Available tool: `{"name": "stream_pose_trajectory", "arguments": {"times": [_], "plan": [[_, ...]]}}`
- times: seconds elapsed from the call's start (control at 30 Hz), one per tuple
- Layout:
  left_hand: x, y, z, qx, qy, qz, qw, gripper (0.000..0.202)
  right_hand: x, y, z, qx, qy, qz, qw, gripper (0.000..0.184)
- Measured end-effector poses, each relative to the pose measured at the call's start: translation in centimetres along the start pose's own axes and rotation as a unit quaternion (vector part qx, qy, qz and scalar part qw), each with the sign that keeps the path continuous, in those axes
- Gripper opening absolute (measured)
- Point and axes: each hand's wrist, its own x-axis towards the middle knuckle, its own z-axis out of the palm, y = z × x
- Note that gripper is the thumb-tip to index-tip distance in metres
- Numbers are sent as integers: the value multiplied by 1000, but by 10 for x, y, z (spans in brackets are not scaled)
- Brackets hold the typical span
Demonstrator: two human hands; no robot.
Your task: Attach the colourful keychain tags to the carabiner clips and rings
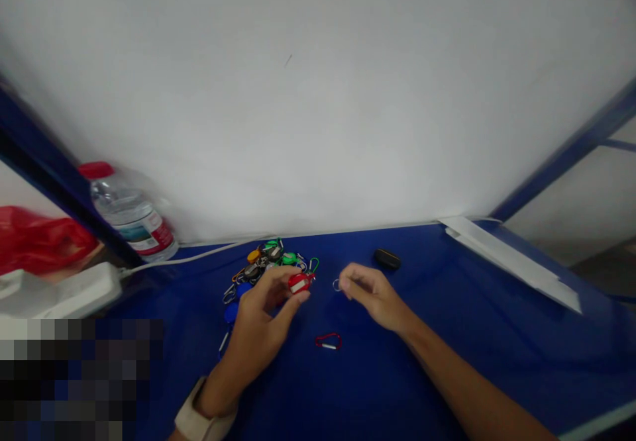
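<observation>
Between the thumb and fingers of my left hand [268,318] is a small round red badge reel [299,284] with a pale patch on its face. To its right, my right hand [370,295] pinches a thin metal split ring [336,285]. The ring and the reel are apart. On the table below both hands lies a red carabiner [328,342] with a silver gate. Behind and beside my left hand is a pile of several similar reels with carabiners [252,270], in green, black, orange and blue, partly hidden by the hand.
A small black case [387,259] lies on the blue table [377,388], beyond my right hand. At left stand a water bottle [134,219] with a red cap and a white power strip [74,295] with its cable. White strips [511,262] lie at right, by the wall.
</observation>
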Motion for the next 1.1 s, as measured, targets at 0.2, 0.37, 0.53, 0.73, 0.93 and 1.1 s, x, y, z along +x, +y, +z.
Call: {"name": "stream_pose_trajectory", "arguments": {"times": [0.2,0.37,0.53,0.73,0.93,1.1], "plan": [[2,1,6,-71,-1,-52,996,25,-15,-14,22,-183,-178,-57,965,17],[3,1,6,-109,-15,-73,991,25,-14,-15,22,-205,-189,-69,958,17],[0,1,7,-107,-39,-89,989,24,-10,-7,19,-154,-15,-36,987,19],[-3,5,12,-122,-93,-114,982,21,-10,-2,21,-119,2,-53,991,25],[-5,4,14,-116,-113,-131,978,25,-10,-3,22,-148,-1,-70,986,18],[-6,1,13,-109,-118,-132,978,24,-10,-6,20,-149,2,-72,986,17]]}}
